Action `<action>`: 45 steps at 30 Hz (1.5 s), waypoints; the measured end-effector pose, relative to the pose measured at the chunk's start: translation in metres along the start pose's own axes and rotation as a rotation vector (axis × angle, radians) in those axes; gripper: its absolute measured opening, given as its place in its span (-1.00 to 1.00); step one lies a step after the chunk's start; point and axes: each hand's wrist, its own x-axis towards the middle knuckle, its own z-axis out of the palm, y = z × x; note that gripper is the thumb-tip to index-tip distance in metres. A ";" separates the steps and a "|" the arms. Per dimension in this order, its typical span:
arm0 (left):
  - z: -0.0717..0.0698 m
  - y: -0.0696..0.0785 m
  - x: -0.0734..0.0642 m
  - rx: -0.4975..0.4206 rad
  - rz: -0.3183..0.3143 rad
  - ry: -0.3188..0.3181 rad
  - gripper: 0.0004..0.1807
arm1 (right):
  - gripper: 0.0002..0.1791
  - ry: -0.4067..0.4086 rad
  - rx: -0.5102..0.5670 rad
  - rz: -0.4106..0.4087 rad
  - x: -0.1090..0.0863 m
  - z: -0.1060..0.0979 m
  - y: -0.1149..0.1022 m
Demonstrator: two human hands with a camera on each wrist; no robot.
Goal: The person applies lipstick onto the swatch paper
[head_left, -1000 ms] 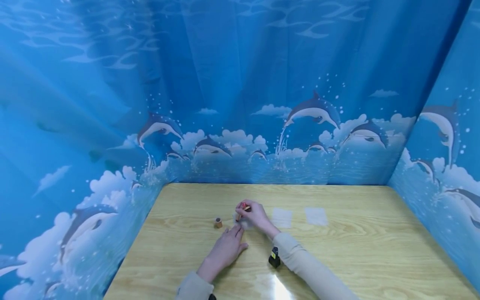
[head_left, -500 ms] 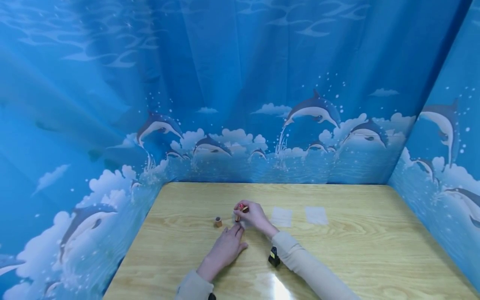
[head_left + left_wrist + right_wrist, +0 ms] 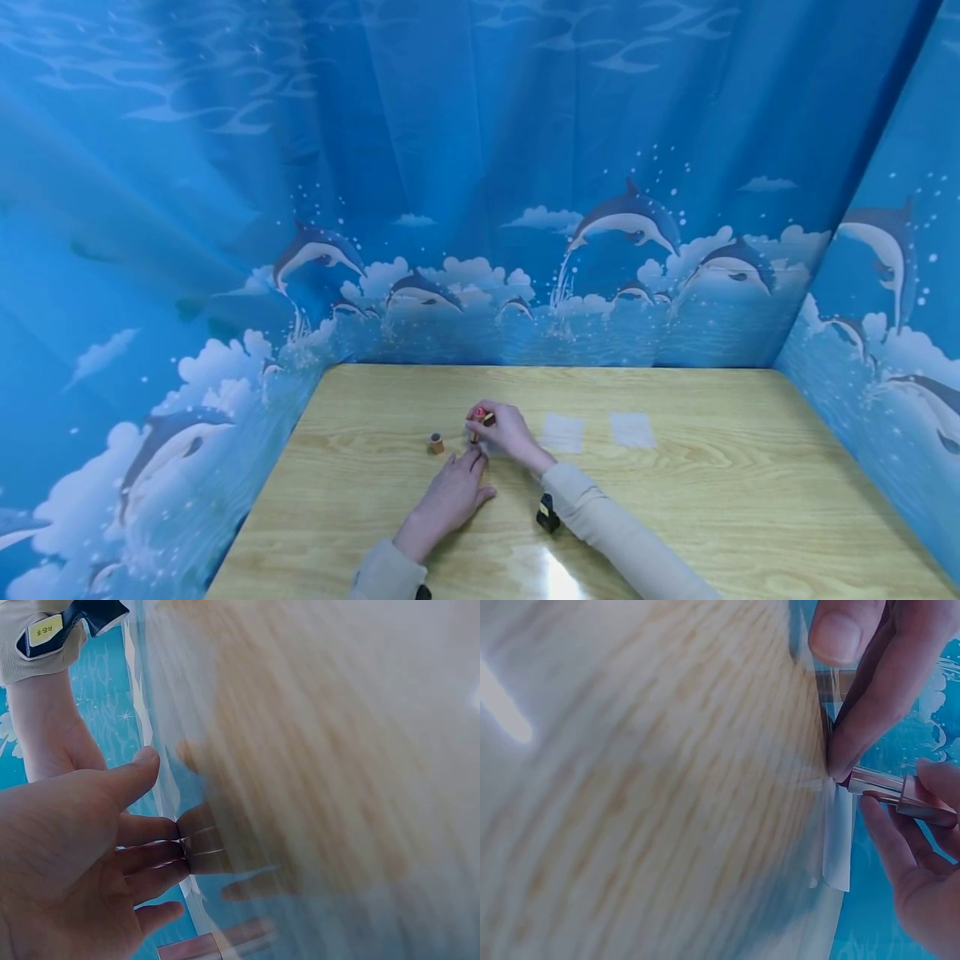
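Observation:
A lipstick (image 3: 475, 435) in a shiny rose-gold tube is pinched by my right hand (image 3: 512, 432). In the right wrist view its dark end points at a small white sheet (image 3: 838, 847) and appears to touch it beside my left fingertips. My left hand (image 3: 452, 495) lies with fingers extended, its fingertips pressing on the near edge of that sheet, which both hands mostly cover in the head view. Just left of the hands stands the lipstick cap (image 3: 437, 445); its rose-gold side (image 3: 189, 948) also shows at the bottom of the left wrist view.
Two more thin white sheets, a nearer one (image 3: 562, 434) and a farther one (image 3: 632, 431), lie flat to the right of my right hand. The wood-grain table (image 3: 735, 483) runs back to a blue dolphin-print curtain (image 3: 480, 208), which also encloses the sides.
My right hand has shifted slightly left with the lipstick, which now stands more upright. My left hand and the cap have stayed in place.

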 end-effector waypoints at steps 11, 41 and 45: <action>0.000 0.001 0.001 -0.032 -0.031 -0.020 -0.31 | -0.91 0.001 -0.025 -0.021 -0.001 -0.004 0.001; -0.003 0.001 0.000 -0.070 -0.042 -0.032 -0.27 | -0.87 0.013 -0.008 0.013 -0.004 -0.015 0.012; -0.002 0.000 0.001 -0.065 -0.039 -0.034 -0.28 | -0.88 0.013 -0.002 0.015 -0.004 -0.017 0.013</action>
